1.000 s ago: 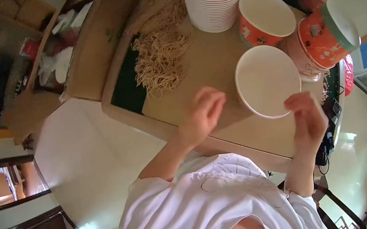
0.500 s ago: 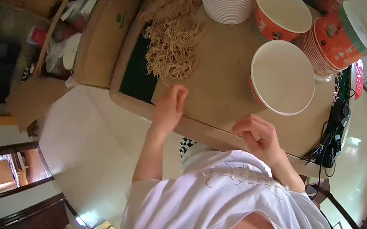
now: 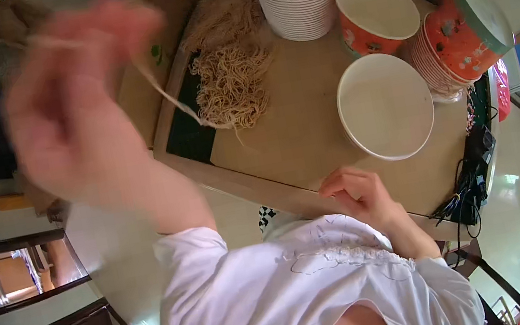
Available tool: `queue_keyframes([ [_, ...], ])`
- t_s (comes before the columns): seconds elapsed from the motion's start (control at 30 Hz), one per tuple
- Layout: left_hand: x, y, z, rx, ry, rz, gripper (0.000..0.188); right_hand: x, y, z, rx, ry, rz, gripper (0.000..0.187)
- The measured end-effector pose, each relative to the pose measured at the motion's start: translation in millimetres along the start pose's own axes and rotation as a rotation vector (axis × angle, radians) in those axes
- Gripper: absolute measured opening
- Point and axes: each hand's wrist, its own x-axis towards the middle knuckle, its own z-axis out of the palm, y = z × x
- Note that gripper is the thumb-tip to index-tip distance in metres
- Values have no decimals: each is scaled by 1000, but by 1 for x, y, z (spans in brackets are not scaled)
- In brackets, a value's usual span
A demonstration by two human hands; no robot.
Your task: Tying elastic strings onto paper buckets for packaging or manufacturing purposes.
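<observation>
My left hand (image 3: 79, 100) is raised at the upper left, blurred by motion, its fingers closed on a thin beige strand (image 3: 166, 97). This strand hangs from the fingers and runs down to the front of a tangled pile of beige, string-like strands (image 3: 233, 87) on the table. Near the table's front edge my right hand (image 3: 359, 192) is held low with its fingers curled in; whether anything is in them is hidden. Just beyond it stands an open paper tub (image 3: 386, 109) with a white inside. Another orange paper tub (image 3: 377, 9) stands behind that one.
A tall stack of nested paper tubs (image 3: 299, 9) rises beside the pile at the back. Another stack (image 3: 455, 48) lies tilted at the right. Black cables (image 3: 464, 196) lie at the table's right end. A cardboard box (image 3: 167, 12) stands left of the table.
My left hand has swung up and to the left from beside the pile, drawing a strand out of it. The right hand stays near the table edge. The whole view has shifted slightly.
</observation>
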Motion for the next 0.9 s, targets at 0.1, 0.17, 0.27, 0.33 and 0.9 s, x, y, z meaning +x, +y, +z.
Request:
queue_keyframes([
  [0.1,-63,9,19,-131,-562,-235,19,6,-20,-12,-159,102,-207,24],
  [0.17,-104,14,25,-53,-951,-370,24,10,-30,-12,-43,320,-182,38],
  [0.27,-155,8,37,-40,-820,-314,24,12,-35,-5,326,125,26,51],
  [0.33,-176,10,34,-3,-638,-465,22,12,-34,2,410,185,75,46],
  [0.9,-194,3,39,-155,-504,-796,3,4,-24,1,146,399,333,8],
])
